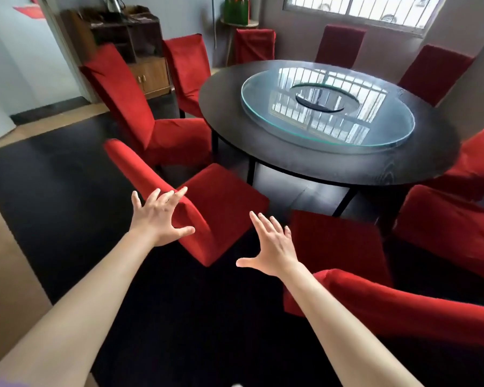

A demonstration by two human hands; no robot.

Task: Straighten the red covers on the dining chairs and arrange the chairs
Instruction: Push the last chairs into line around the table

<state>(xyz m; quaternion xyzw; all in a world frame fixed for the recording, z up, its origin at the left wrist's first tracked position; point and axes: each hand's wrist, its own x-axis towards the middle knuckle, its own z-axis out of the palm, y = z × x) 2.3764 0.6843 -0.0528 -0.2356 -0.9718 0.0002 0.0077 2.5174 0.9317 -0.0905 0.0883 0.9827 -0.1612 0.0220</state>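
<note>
With the fingers of the left hand (159, 216) and right hand (273, 247) spread apart and holding nothing, grasp both sides of the nearest chair (190, 210) backrest evenly, then swing it square to the counter (291, 160).

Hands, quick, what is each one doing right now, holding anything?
Left hand: open, fingers spread at the backrest of the nearest red chair, gripping nothing.
Right hand: open, fingers spread, holding nothing.

Red chair covers (221, 196), black table (347, 163), black floor mat (53, 174).
</note>
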